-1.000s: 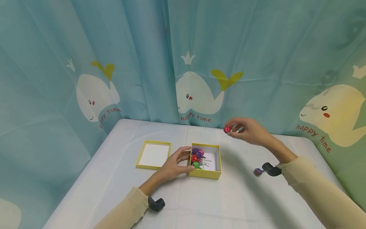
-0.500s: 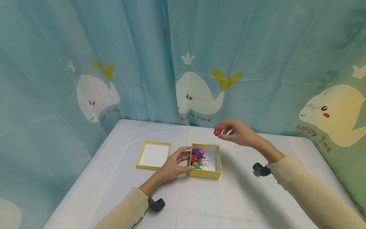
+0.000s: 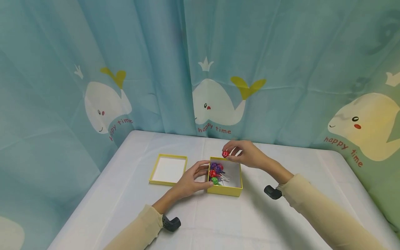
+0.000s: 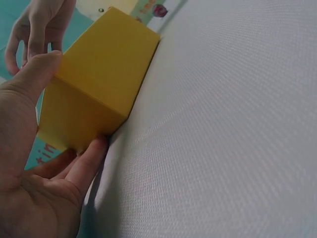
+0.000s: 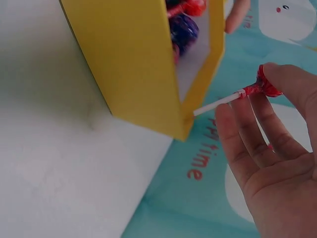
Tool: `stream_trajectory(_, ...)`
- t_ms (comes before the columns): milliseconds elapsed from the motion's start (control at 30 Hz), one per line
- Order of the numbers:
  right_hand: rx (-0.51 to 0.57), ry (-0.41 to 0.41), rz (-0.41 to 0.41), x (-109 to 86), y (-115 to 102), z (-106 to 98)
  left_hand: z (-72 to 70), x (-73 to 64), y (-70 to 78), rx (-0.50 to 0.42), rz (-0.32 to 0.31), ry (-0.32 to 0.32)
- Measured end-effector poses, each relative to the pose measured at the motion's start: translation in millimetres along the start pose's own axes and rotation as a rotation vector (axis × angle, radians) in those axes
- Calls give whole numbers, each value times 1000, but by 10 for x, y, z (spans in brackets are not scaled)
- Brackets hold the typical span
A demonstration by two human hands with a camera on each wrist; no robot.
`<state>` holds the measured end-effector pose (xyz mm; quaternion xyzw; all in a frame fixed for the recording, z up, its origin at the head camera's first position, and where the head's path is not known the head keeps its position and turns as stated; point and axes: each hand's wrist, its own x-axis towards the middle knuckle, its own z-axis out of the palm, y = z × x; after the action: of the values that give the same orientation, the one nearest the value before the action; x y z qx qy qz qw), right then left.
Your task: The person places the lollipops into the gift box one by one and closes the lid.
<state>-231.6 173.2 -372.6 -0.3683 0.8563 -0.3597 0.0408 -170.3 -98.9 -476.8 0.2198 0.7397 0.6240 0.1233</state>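
Observation:
My right hand (image 3: 247,154) pinches a red-wrapped lollipop (image 3: 225,154) by its head, above the back edge of an open yellow box (image 3: 225,191). In the right wrist view the lollipop's white stick (image 5: 218,104) points toward the box rim. My left hand (image 3: 191,181) holds the box at its left side, thumb at the front corner and fingers along the side wall. Inside, several lollipops in purple, red, pink and green wrappers (image 3: 215,181) lie with heads to the left and sticks to the right.
A shallow yellow-rimmed lid (image 3: 169,169), white inside, lies left of the box. One more lollipop (image 4: 159,10) rests on the white-covered table (image 3: 218,222), hidden by the right arm in the head view. A blue whale-print curtain (image 3: 162,69) hangs behind.
My right hand has moved left and lower with the red lollipop, from right of the box to above its back edge. The left hand and the box have stayed put.

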Motion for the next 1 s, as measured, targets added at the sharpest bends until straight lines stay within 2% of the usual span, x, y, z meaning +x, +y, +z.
stream_trajectory(267, -9, 2, -3, 44, 14, 248, 1, -9, 0, -6, -4, -1)
stream_trajectory(533, -16, 2, -57, 72, 53, 430, -7, -1, -7, -8, -8, -7)
stream_trajectory(800, -108, 36, -66, 68, 33, 547, -8, 9, -5, 7, -2, -4)
stream_trajectory(1000, -174, 82, -43, 57, 3, 615, -6, 9, 7, -2, -7, -5)
